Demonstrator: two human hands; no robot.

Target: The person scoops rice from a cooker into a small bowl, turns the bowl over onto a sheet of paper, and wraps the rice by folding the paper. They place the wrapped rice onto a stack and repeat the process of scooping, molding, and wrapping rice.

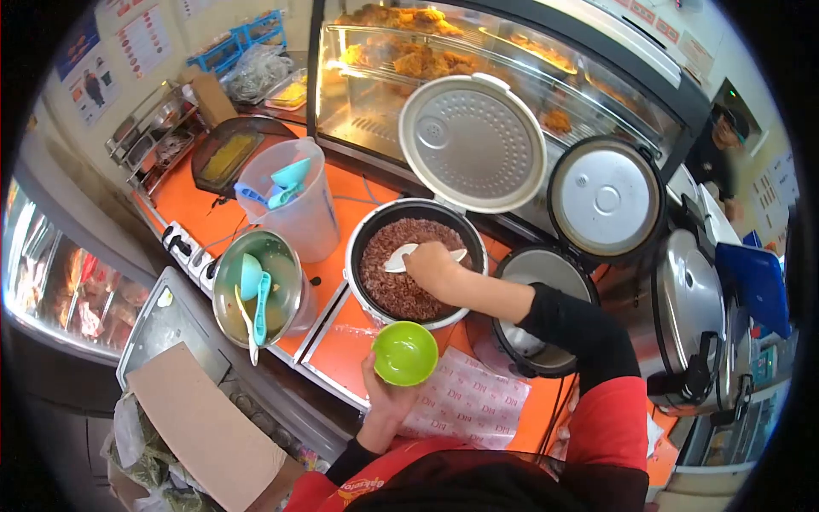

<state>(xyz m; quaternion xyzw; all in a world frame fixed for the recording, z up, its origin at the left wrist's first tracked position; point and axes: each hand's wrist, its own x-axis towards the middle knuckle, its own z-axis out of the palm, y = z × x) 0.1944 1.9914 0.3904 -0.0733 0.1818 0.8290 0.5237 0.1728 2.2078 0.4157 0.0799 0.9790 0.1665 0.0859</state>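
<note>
My right hand (433, 269) is closed around a white rice paddle (397, 258), whose blade rests on the reddish-brown rice (397, 294). The rice fills much of an open rice cooker (477, 243), its lid (478, 158) standing raised behind. Near the cooker's front rim, my left hand (388, 399) grips a small lime-green bowl (405, 353) from below and the side. The inside of the bowl shows no food. Beneath it, to the right, lies a sheet of printed wrapping paper (469, 401) on the orange counter.
Right of the rice stands a second open cooker (546, 277), then a large lidded steel pot (682, 290). To the left are a clear plastic pitcher (307, 222) and a steel container (294, 294) with utensils. Behind is a glass food warmer (367, 98). A person (717, 154) stands far right.
</note>
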